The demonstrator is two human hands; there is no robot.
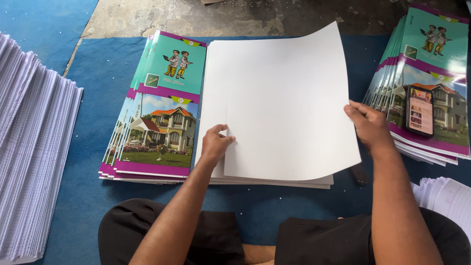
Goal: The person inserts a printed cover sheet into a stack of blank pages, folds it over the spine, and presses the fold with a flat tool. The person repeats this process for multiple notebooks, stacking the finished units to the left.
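My hands grip one white sheet [289, 108] lifted off the white stack [274, 180], left hand [216, 144] pinching its edge at 9 o'clock, right hand [369, 125] clamped at 3 o'clock, printed covers [162, 113] just left.

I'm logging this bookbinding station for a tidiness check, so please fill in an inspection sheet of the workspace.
Surface: blue mat on a rough concrete floor.
Job's things: white sheet lifted off a white stack; printed covers fanned to its left.
Clutter: phone lying on a second cover pile; ruled paper stacks at far left and lower right.
Grippers: left hand pinches the sheet's left edge; right hand grips its right edge.
Cables: nothing seen.
Surroundings: the person's dark-clothed knees.
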